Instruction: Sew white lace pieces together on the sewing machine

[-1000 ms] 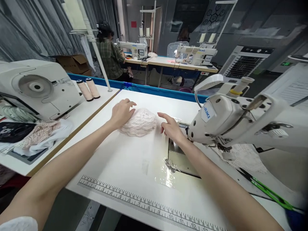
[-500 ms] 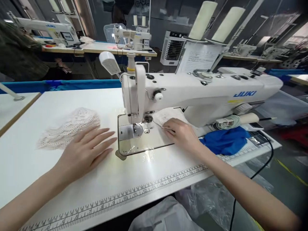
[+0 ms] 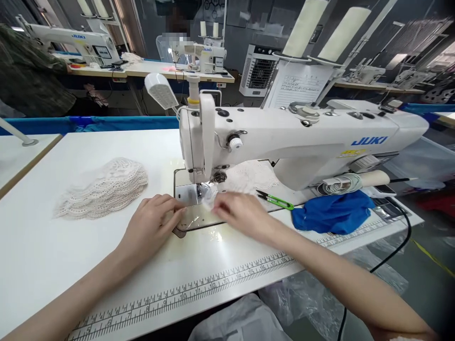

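A thin white piece of fabric, blurred, is pinched in the fingertips of my right hand, just in front of the presser foot. My left hand rests at the left edge of the needle plate, thumb and forefinger tips together; I see nothing between them. White lace fabric lies flat under the arm of the sewing machine, behind my right hand. A stack of cream lace pieces lies on the table to the left of the machine.
Green-handled thread snips lie right of my right hand, beside a blue cloth. A ruler strip runs along the table's front edge. Thread cones stand behind the machine. A person's sleeve shows at the far left.
My right hand has moved left from the lace under the machine arm, bringing a white piece towards the needle and uncovering the snips. My left hand has moved right to the plate, its spread fingers drawn together.
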Demonstrator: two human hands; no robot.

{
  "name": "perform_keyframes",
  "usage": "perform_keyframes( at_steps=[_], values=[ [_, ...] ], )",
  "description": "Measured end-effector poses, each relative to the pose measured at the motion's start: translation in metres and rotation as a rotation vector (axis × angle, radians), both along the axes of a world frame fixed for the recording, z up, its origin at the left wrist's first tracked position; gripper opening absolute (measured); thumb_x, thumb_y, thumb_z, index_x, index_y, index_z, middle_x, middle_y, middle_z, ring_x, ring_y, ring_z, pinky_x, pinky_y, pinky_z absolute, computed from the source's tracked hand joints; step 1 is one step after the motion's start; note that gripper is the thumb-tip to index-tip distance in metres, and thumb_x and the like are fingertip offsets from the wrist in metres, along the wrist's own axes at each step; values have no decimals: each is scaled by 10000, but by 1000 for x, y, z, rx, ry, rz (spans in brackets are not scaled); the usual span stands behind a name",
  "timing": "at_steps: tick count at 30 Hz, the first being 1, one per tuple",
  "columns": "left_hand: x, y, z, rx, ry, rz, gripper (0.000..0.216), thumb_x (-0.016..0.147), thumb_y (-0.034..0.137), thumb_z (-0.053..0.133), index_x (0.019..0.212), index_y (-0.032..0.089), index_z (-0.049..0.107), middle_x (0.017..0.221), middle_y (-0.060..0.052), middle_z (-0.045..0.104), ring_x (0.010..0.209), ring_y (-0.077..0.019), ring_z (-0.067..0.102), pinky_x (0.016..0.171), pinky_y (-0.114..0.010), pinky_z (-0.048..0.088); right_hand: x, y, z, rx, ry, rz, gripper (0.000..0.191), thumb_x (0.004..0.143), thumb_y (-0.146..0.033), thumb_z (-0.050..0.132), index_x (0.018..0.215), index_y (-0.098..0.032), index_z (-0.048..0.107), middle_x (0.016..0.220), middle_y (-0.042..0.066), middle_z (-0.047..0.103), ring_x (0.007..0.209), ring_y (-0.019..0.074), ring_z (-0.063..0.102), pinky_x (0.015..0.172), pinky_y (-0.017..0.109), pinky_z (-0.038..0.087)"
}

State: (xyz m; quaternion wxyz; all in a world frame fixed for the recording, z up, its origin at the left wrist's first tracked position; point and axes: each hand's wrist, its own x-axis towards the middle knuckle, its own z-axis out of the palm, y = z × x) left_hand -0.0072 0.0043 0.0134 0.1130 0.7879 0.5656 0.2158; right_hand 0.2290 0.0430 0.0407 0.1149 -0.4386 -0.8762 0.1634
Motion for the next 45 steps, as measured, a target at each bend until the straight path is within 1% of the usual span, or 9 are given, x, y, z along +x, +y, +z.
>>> perform_keyframes(
  at_steps=[6, 11, 13, 16, 19, 22, 26, 30, 45],
  values=[
    [0, -1, -9, -127, 36, 3, 260, 859, 463, 501, 793, 231, 598, 806, 6, 621, 789, -204, 552, 842, -420, 363, -41, -40, -7, -354, 254, 295, 169, 951, -330, 507, 909, -195, 599, 660, -52, 650, 520, 78, 555, 498, 214, 400],
    [4, -6, -10, -130, -179, -47, 233, 911, 427, 478, 839, 224, 569, 761, -1, 613, 748, -185, 544, 650, -310, 419, -26, -17, -4, -275, 395, 113, 262, 903, -355, 582, 1116, -203, 574, 967, 35, 683, 601, 86, 582, 547, 237, 484],
    [5, -6, -6, -91, -251, -75, 202, 914, 403, 493, 855, 221, 557, 739, -1, 601, 727, -177, 542, 561, -268, 396, -19, -3, -3, -314, 342, 75, 465, 825, -285, 674, 1253, -226, 502, 875, 17, 682, 570, 108, 580, 518, 252, 485],
    [7, -3, 0, -53, -302, -144, 148, 918, 332, 501, 837, 211, 528, 691, 24, 569, 618, -129, 509, 532, -247, 383, -15, 13, -4, -524, 331, 88, 251, 836, -294, 645, 1073, -233, 586, 844, -5, 677, 452, 73, 532, 439, 226, 439],
    [9, 1, 0, -49, -293, -174, 146, 898, 329, 547, 840, 206, 493, 709, 34, 577, 593, -109, 505, 539, -241, 393, -16, 17, -10, -570, 307, 57, 107, 881, -323, 581, 897, -222, 612, 530, -69, 574, 400, 84, 507, 411, 208, 394],
    [11, 4, -5, 25, -195, -139, 189, 887, 353, 586, 846, 213, 467, 646, 60, 562, 554, -106, 503, 555, -244, 402, -17, 11, -18, -457, 354, 77, 93, 896, -295, 560, 880, -223, 617, 527, -58, 580, 464, 99, 547, 438, 205, 408],
    [10, 5, -10, 346, -11, -214, 91, 929, 180, 490, 860, 209, 438, 544, 107, 537, 433, -73, 430, 615, -249, 427, -12, 2, -29, -44, 428, 213, 95, 892, -174, 526, 940, -202, 603, 700, -24, 636, 559, 85, 564, 497, 198, 431],
    [11, 3, -9, 540, 64, -267, 169, 876, 43, 444, 835, 206, 431, 526, 122, 546, 399, -63, 386, 617, -235, 419, -9, -1, -33, 233, 422, 310, 188, 885, -103, 485, 1044, -183, 544, 644, -50, 593, 502, 71, 516, 477, 189, 413],
    [12, -2, -11, 516, -7, -275, 105, 902, 110, 481, 836, 189, 459, 511, 116, 512, 402, -59, 389, 611, -232, 418, -14, -2, -33, 310, 389, 414, 147, 893, -93, 459, 960, -181, 556, 615, -48, 585, 473, 75, 459, 449, 210, 359]
  ],
)
